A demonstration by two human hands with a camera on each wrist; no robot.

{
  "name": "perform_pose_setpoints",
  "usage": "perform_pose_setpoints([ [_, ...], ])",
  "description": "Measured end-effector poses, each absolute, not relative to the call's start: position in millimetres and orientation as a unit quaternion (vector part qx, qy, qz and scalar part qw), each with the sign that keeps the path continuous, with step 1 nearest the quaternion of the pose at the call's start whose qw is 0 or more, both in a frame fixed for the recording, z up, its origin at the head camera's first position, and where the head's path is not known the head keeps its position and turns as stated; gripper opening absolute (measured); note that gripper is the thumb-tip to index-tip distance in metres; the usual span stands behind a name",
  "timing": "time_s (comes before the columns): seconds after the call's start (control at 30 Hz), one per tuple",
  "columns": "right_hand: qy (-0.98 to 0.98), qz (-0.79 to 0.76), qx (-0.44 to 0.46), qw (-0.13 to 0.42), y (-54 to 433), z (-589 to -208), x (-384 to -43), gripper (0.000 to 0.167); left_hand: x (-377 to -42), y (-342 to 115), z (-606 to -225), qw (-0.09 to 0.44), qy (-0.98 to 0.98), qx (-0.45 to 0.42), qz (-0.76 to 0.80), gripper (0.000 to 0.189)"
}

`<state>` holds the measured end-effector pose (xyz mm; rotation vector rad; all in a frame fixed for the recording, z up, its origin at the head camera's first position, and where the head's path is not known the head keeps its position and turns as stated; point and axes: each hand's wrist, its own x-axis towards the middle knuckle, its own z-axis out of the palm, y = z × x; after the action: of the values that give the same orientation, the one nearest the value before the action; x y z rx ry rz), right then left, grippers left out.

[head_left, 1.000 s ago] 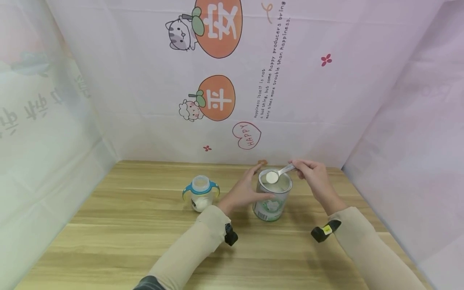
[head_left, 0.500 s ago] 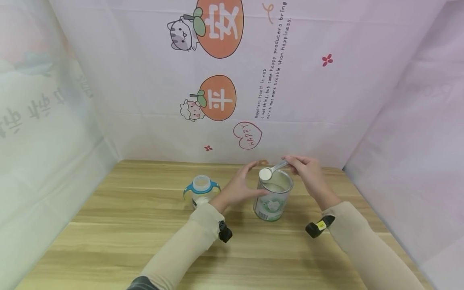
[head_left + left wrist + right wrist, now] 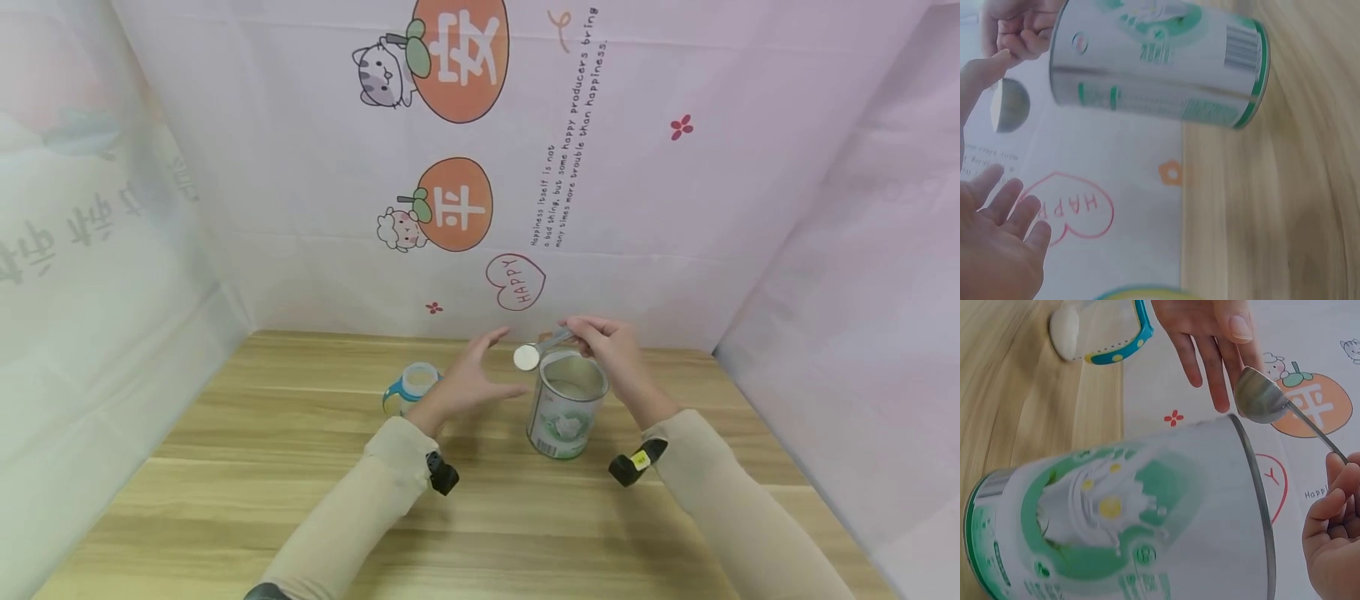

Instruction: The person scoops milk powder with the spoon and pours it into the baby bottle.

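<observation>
In my right hand [image 3: 611, 354] I pinch the handle of a metal measuring spoon [image 3: 527, 357], its round bowl level and full of white powder. The spoon is held just left of the open milk powder can [image 3: 566, 417], at about rim height. My left hand [image 3: 465, 379] is spread, thumb apart from the fingers, below and left of the spoon, holding nothing. In the right wrist view the spoon's bowl [image 3: 1261, 397] overlaps the left fingers. Behind my left wrist stands a lidless baby bottle [image 3: 420, 379] with blue handles, partly hidden by that hand.
Everything stands on a wood-grain table [image 3: 525, 533]. A printed white cloth [image 3: 637, 208] rises at the table's back edge, and pale cloth walls [image 3: 840, 333] close off both sides. Both wrists carry small black cameras [image 3: 442, 473].
My right hand has carried the full spoon leftward from over the can past its rim. My left hand has drawn away from the can to the left, covering more of the bottle.
</observation>
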<state>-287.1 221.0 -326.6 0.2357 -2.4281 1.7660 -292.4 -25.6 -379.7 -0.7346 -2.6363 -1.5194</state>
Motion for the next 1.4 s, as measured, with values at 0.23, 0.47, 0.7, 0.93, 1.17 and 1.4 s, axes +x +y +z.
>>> perform_pose_setpoints([
  [0.23,-0.806,0.582,0.087,0.06,208,-327,-292,0.043,-293,-51,-377,0.022,-0.841,-0.227,-0.491,0.1],
  [0.47,-0.8,0.59,0.095,0.061,184,-327,-297,0.038,-293,-76,-375,0.038,-0.85,-0.211,-0.481,0.097],
  [0.7,-0.79,0.6,0.113,0.063,158,-331,-302,0.03,-291,-99,-380,0.023,-0.85,-0.198,-0.488,0.099],
  [0.93,-0.782,0.61,0.114,0.057,136,-336,-305,0.026,-291,-117,-392,0.019,-0.843,-0.192,-0.502,0.096],
  [1.17,-0.761,0.641,0.094,0.041,119,-344,-309,0.025,-288,-133,-406,0.007,-0.836,-0.193,-0.514,0.093],
  [1.4,-0.728,0.676,0.107,0.042,104,-356,-314,0.025,-287,-142,-424,-0.013,-0.826,-0.167,-0.538,0.092],
])
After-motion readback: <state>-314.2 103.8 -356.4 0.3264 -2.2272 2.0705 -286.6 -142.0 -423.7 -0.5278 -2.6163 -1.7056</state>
